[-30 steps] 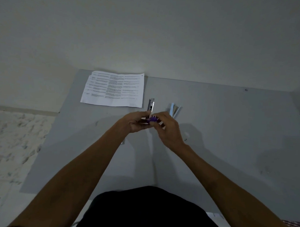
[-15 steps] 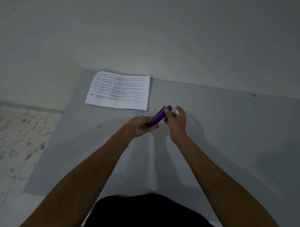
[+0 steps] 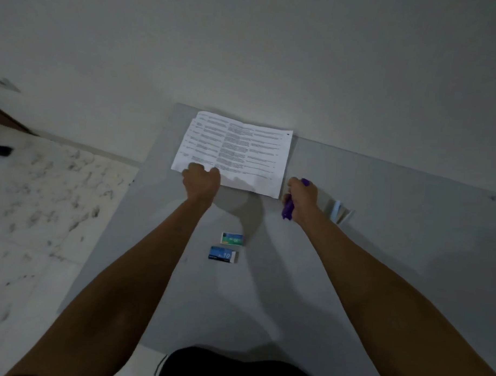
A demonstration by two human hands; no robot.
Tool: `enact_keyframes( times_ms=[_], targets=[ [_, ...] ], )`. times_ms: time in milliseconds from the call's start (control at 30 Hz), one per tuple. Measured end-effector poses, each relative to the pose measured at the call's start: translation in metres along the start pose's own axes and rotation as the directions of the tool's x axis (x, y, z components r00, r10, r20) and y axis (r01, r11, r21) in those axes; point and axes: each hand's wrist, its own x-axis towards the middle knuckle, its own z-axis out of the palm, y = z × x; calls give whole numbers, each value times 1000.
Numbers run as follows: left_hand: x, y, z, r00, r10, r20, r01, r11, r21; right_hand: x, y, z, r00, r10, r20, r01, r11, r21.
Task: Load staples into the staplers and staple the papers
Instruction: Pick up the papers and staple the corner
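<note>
Purple stapler in right hand beside papers' corner

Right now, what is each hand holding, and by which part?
The right hand grips the purple stapler round its middle, both ends showing. The left hand seems to pinch the papers at their near left edge.

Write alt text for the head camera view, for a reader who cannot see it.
A person's left hand grips the near edge of printed papers on a grey table, while the right hand holds a purple stapler beside them. A light blue stapler lies further right, and two small staple boxes lie nearer the person.
</note>
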Motion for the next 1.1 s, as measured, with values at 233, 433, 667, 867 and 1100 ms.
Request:
enact_keyframes(
  times_ms=[233,433,667,867,1100],
  targets=[
    [59,-4,-6,987,-119,-109,145,953,266,41,3,24,978,-194,-79,143,894,-424],
    [68,9,-2,982,-82,-167,112,978,177,50,-6,27,986,-164,-28,138,901,-411],
    [17,47,9,892,444,-87,-435,895,101,17,-21,14,978,-76,192,92,993,-75],
    [-44,54,26,581,786,213,-814,553,177,-19,-46,-6,962,-115,248,87,989,118],
    [-93,58,23,254,894,369,-961,190,200,-45,-58,-47,943,-151,298,98,978,184]
  ],
)
